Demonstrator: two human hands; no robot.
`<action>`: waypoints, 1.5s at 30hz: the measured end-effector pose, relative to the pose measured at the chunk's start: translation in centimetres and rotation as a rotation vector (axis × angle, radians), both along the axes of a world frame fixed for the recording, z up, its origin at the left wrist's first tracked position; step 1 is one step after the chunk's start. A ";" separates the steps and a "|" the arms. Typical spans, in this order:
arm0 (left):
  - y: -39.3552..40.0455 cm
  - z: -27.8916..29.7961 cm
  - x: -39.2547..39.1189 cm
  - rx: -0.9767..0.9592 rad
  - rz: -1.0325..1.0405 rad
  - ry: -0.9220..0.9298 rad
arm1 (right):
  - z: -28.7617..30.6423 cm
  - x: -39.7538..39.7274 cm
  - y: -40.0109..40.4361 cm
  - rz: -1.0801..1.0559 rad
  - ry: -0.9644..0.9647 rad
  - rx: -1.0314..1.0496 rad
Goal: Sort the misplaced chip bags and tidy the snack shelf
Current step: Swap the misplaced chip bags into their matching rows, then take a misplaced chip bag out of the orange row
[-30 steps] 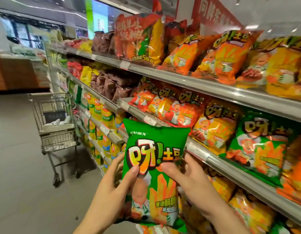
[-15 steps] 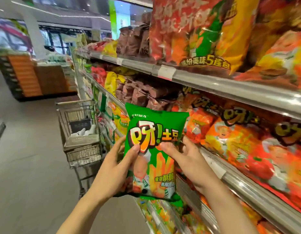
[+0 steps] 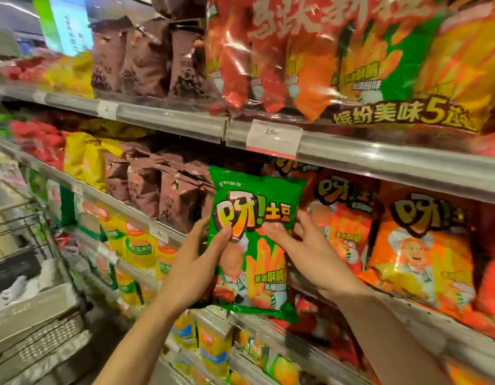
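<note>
Both-handed hold on the green chip bag [image 3: 254,240]: my left hand [image 3: 196,262] pinches its left edge, thumb across the printed front and fingers curled behind, while my right hand [image 3: 304,251] grips the right side, thumb on the front and fingers spread behind. I carry the bag upright in front of the middle shelf [image 3: 393,162], label facing me, just left of the orange chip bags [image 3: 416,245] and just right of the brown bags [image 3: 168,193]; whether it touches either row I cannot tell. As I judge it, the step in hand is finding this bag's proper row, since no matching green row shows close by on this tier. To do it well I keep the pinch light at the edges so the air-filled pack is not crushed, hold the label outward for comparison with the facings, and avoid brushing the orange bags, which lean forward at the shelf lip and could tip out. A price tag [image 3: 272,138] sits on the rail above.
</note>
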State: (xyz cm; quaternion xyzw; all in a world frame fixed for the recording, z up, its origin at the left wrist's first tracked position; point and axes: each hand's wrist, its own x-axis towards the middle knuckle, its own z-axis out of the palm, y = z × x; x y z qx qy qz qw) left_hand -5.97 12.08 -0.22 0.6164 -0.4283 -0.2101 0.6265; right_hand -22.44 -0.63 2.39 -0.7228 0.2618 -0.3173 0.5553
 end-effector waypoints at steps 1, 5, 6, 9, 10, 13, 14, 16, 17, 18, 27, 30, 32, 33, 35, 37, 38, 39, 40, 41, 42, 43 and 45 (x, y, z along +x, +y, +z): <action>-1.2 0.0 1.5 0.013 -0.048 -0.028 | 0.3 0.7 -0.3 -0.041 0.007 -0.001; -6.0 1.2 5.8 -0.020 -0.189 -0.088 | 1.7 3.5 -1.9 -0.253 0.046 -0.031; -7.2 1.7 6.3 -0.043 -0.210 -0.092 | 2.2 4.2 -2.3 -0.314 0.037 -0.025; -9.4 2.5 7.1 -0.083 -0.267 -0.097 | 3.4 5.6 -3.5 -0.458 0.027 0.001; -9.6 2.4 7.2 -0.092 -0.281 -0.140 | 3.6 6.1 -3.9 -0.489 0.024 0.002; -9.6 1.7 7.8 -0.068 -0.242 -0.373 | 4.0 7.4 -4.7 -0.598 0.057 -0.019; -9.6 1.4 8.0 -0.032 -0.206 -0.440 | 3.6 7.8 -5.3 -0.632 0.056 -0.003; -9.9 0.6 8.3 -0.005 -0.193 -0.529 | 3.1 8.3 -5.8 -0.690 0.066 0.034; -10.1 0.3 8.4 -0.011 -0.207 -0.569 | 2.9 8.4 -5.9 -0.705 0.075 0.042; -10.4 0.0 8.4 -0.022 -0.220 -0.616 | 2.7 8.5 -6.0 -0.722 0.095 0.040; -11.7 -2.0 8.2 -0.072 -0.225 -0.713 | 3.0 7.7 -4.7 -0.756 0.401 -0.361; -12.0 -2.1 8.2 -0.071 -0.222 -0.731 | 2.5 6.2 -3.6 -0.755 0.704 -0.724; -12.2 -2.2 8.0 -0.078 -0.225 -0.737 | 1.9 5.6 -3.1 -0.673 0.830 -0.909; -12.3 -2.3 7.9 -0.077 -0.226 -0.737 | 1.8 5.4 -2.9 -0.646 0.887 -0.960; -12.5 -2.3 7.7 -0.077 -0.227 -0.746 | 1.3 5.1 -3.3 -0.608 0.964 -0.973; -12.4 -2.3 7.7 -0.078 -0.238 -0.758 | 1.0 4.9 -4.0 -0.580 0.973 -0.955; -12.3 -2.4 7.7 -0.079 -0.247 -0.760 | 0.8 4.8 -4.3 -0.572 0.973 -0.959; -12.1 -2.5 7.6 -0.083 -0.253 -0.758 | 0.7 4.7 -4.4 -0.569 0.976 -0.971; -12.0 -2.7 7.5 -0.086 -0.255 -0.754 | 0.4 4.6 -4.7 -0.564 0.978 -0.987; -11.9 -2.9 7.4 -0.088 -0.252 -0.750 | 0.1 4.5 -4.8 -0.557 0.984 -0.994; -11.8 -3.3 7.2 -0.087 -0.245 -0.749 | -0.1 4.4 -4.9 -0.550 0.993 -0.997; -11.8 -3.6 7.0 -0.084 -0.234 -0.751 | -0.3 4.4 -5.0 -0.543 1.005 -1.000; -12.0 -4.0 6.8 -0.084 -0.202 -0.757 | -0.7 4.4 -5.2 -0.541 1.024 -1.015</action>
